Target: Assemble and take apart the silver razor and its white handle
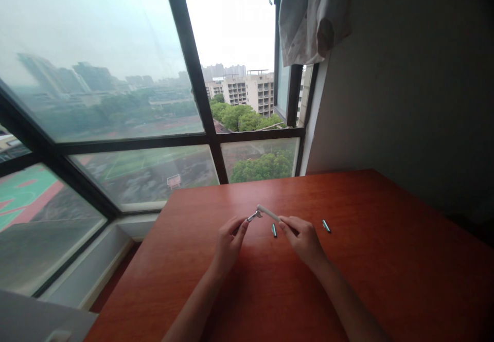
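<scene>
Above the middle of the table, my left hand (pixel 230 240) is closed on a slim metal razor handle (pixel 252 216), its silver end pointing up and to the right. My right hand (pixel 302 236) pinches a pale, straight stick (pixel 269 212) whose far tip meets or overlaps the end of the handle; whether they touch I cannot tell. Just left of my right fingers lies a small green and white razor cartridge (pixel 274 230). A second razor cartridge (pixel 326 226) rests on the table to the right of that hand.
The reddish-brown wooden table (pixel 185 259) extends beneath both hands. Dark-framed windows (pixel 210 100) run along its far and left sides, with one pane standing open. A light cloth (pixel 304 18) hangs at the upper right, beside a shaded wall (pixel 393 95).
</scene>
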